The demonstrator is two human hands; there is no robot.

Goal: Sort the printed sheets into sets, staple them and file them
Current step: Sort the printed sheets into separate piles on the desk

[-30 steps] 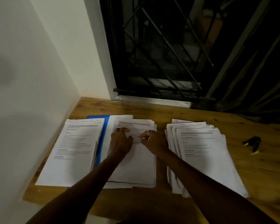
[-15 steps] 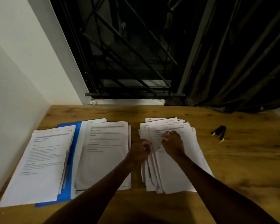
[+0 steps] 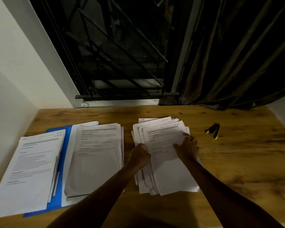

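Sorting is in hand: the loose pile lies on the counter, right of the middle stack. The left hand seems to pinch the top sheet at its left edge; the right hand presses flat on it. Next, peel that single sheet free.
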